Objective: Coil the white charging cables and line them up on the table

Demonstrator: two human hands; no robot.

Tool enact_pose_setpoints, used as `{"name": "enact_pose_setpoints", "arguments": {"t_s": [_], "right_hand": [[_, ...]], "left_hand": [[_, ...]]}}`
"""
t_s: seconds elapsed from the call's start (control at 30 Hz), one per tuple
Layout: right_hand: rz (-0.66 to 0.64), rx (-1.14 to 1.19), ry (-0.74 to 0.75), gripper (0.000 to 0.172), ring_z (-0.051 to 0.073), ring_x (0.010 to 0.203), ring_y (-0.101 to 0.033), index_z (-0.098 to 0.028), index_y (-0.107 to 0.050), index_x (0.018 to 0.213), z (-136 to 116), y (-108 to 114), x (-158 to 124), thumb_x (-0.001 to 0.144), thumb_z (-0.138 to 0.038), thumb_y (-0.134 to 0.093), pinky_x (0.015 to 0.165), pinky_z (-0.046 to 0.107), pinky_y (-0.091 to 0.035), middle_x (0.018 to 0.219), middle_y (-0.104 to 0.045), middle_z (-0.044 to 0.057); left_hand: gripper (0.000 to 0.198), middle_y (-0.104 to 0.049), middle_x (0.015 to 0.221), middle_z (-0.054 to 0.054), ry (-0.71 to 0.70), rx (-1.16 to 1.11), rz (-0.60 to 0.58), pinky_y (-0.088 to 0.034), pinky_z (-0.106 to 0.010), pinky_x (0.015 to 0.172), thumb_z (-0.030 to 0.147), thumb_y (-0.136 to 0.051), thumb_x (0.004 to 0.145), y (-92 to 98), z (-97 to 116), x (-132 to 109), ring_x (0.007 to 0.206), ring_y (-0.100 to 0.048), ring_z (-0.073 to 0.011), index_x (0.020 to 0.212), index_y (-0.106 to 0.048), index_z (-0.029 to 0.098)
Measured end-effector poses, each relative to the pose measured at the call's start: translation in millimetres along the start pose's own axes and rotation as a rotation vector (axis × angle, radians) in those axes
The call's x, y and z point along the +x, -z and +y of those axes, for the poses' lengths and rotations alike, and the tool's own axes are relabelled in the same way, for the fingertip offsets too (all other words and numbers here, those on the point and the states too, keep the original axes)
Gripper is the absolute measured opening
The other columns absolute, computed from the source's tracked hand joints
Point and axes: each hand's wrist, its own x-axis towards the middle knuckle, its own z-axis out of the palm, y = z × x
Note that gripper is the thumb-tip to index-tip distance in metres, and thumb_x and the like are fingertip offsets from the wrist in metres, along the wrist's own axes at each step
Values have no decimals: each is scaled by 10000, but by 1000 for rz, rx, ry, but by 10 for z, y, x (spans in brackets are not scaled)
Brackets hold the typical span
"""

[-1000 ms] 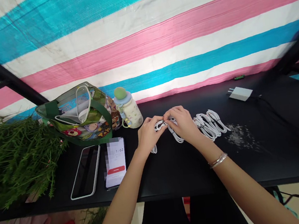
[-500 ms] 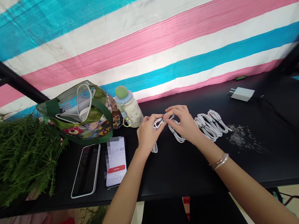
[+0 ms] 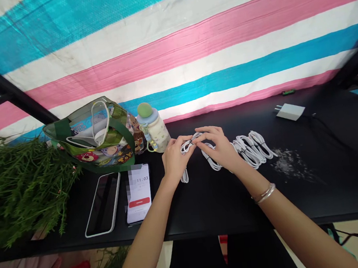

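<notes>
Between both hands, above the black table point(image 3: 220, 207), is a coiled white cable point(image 3: 187, 145) with a dark tie round its middle. My left hand point(image 3: 174, 158) pinches the coil's left part between thumb and fingers. The fingertips of my right hand point(image 3: 218, 148) close on the coil near the tie. Partly under my right hand lies another tied white coil point(image 3: 212, 159). Several more coils point(image 3: 253, 150) sit side by side to its right. Below my left hand, the end of one white cable point(image 3: 184, 176) shows; the rest is hidden.
A patterned bag point(image 3: 102, 147), a bottle point(image 3: 155, 130) and green foliage point(image 3: 19, 188) stand at the left. Two phones, one dark point(image 3: 103, 204) and one lit point(image 3: 139, 193), lie near the front edge. At right are a white charger point(image 3: 290, 112) and pale scraps point(image 3: 290, 164).
Both hands have shifted slightly left with the held coil. The fingers of my right hand have moved a little around the tie.
</notes>
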Motion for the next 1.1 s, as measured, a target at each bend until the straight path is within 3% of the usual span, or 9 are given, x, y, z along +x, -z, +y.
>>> {"name": "enact_pose_setpoints", "arguments": {"t_s": [0.33, 0.77, 0.87, 1.1], "right_hand": [[4, -25, 6, 118, 278, 1036, -563, -240, -661, 812, -18, 33, 21, 799, -195, -552, 904, 470, -412, 1025, -687, 73], [4, -25, 44, 143, 283, 1068, -568, -233, -618, 923, -7, 56, 36, 797, -256, -555, 913, 461, -401, 1051, -669, 82], [35, 47, -14, 195, 269, 1024, -587, -219, -577, 970, -1, 55, 41, 806, -318, -539, 883, 441, -428, 1041, -662, 95], [58, 338, -290, 272, 184, 725, -603, -215, -533, 967, -8, 31, 39, 774, -406, -545, 632, 330, -487, 871, -641, 51]], "left_hand": [[204, -699, 988, 31, -48, -20, -36, -462, -266, 734, 260, -612, 814, -29, -6, -1, 1004, -582, -195, 1016, -624, 289], [216, -697, 1023, 13, -76, -184, 13, -470, -310, 786, 179, -603, 790, -49, -31, 7, 982, -609, -204, 990, -598, 259], [231, -690, 1023, -6, -104, -253, 17, -470, -315, 798, 171, -601, 779, -69, -47, 8, 946, -621, -201, 998, -582, 242], [202, -665, 1022, -47, -281, -436, -26, -460, -292, 839, 218, -516, 834, -99, -64, -18, 931, -613, -180, 1032, -551, 202]]}}
